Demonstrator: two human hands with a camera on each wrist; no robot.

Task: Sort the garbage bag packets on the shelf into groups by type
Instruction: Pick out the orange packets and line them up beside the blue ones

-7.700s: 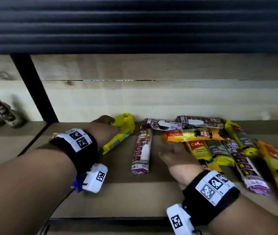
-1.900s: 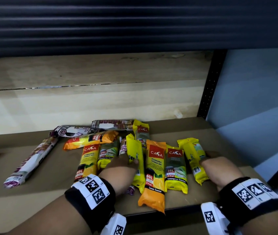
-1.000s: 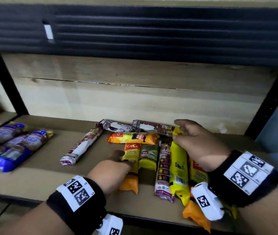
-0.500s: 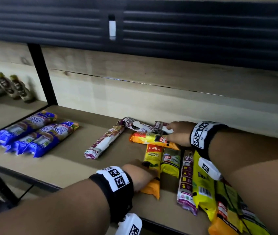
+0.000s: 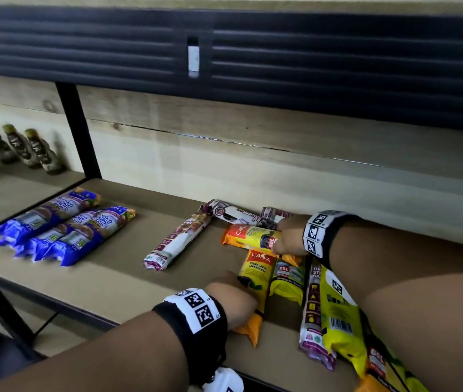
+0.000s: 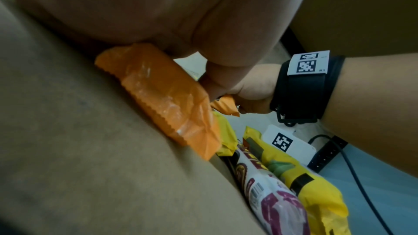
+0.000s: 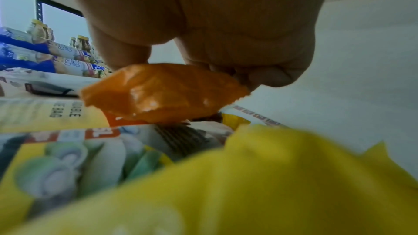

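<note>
Compared with 0.5 s ago, the right hand (image 5: 288, 236) has come off the maroon-and-white packets at the back of the pile and now closes its grip on the right end of the orange packet (image 5: 248, 237) that lies crosswise; the right wrist view shows fingers (image 7: 122, 54) and thumb pinching its crimped end, which sits slightly raised over the packets below. The left hand (image 5: 233, 299) stays where it was, its grip curled round the lower part of the upright yellow-and-orange packet (image 5: 255, 278) at 6 o'clock of the crosswise one; the left wrist view shows that packet's serrated orange tail (image 6: 162, 99) under the palm. This reads as the 2 orange-branded packets being gathered into 1 group, while 3 blue packets (image 5: 63, 230) already lie together at 9 o'clock on the shelf (image 5: 128, 267), well apart. A maroon-and-white roll (image 5: 178, 241) lies alone between the 2 clusters, and more yellow packets (image 5: 337, 315) lie under the right forearm at 4 o'clock. All packets are long, soft pillow-shaped sleeves of glossy, crinkled plastic film with zigzag-cut ends; they should slide easily on the matt board shelf and bend when lifted by 1 end.
</note>
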